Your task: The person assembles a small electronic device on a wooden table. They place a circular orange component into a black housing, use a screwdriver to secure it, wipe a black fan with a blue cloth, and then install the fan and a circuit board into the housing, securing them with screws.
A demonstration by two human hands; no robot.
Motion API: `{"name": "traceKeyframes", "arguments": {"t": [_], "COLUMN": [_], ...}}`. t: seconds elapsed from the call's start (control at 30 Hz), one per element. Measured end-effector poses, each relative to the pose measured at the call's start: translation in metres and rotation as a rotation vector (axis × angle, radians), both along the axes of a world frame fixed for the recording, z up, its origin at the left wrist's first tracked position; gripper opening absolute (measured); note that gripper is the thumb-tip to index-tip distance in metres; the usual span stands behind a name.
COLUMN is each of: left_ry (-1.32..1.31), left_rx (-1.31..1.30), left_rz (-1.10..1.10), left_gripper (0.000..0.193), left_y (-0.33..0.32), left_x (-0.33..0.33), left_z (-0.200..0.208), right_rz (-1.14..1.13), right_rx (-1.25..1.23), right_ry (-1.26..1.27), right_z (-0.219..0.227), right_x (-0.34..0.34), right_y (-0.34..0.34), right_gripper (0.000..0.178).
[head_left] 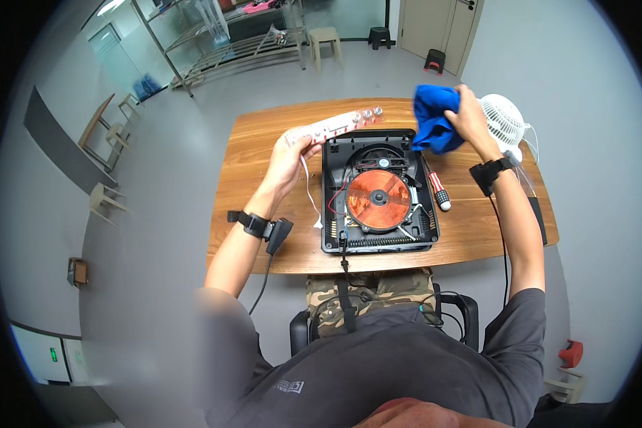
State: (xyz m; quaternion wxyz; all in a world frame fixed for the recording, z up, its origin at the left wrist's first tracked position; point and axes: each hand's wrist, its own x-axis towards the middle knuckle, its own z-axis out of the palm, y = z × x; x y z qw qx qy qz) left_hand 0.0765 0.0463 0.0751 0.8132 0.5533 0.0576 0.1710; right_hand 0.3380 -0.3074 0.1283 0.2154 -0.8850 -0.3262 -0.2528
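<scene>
from my place i see the slim pale strip with red marks (pixel 339 124), which is held up near the far left corner of the open black housing (pixel 381 247). the left hand (pixel 287 158) is closed around its left end, with the thumb on top. a white cable (pixel 309 187) hangs beside this hand, down to the left of the housing. the right hand (pixel 469 120) has its fingers closed on a bunched blue cloth (pixel 433 120), near the far right corner of the housing. inside the housing i see a round copper-coloured coil (pixel 364 198). just to the right lies a screwdriver (pixel 439 190) with a red, white and black handle. a white fan (pixel 503 118) stands behind the right hand, on the wooden surface (pixel 260 146).
</scene>
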Motion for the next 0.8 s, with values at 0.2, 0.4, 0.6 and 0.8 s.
{"name": "traceKeyframes", "arguments": {"t": [0.2,0.4,0.6,0.8], "left_ry": [-0.042,0.018,0.115,0.178], "left_rx": [-0.136,-0.19,-0.079,-0.089], "left_rz": [-0.082,-0.105,-0.103,-0.094], "left_gripper": [0.018,0.013,0.016,0.02], "left_y": [0.005,-0.006,-0.008,-0.003], "left_x": [0.013,0.025,0.033,0.055], "left_z": [0.012,0.001,-0.009,-0.033], "right_rz": [-0.151,-0.101,-0.083,0.415], "right_rx": [-0.27,-0.441,-0.709,-0.293], "right_ry": [0.216,0.492,0.529,0.588], "right_z": [-0.083,-0.116,-0.067,-0.007], "right_x": [0.068,0.071,0.032,-0.029], "right_y": [-0.076,-0.093,-0.048,0.041], "right_gripper": [0.058,0.067,0.07,0.055]}}
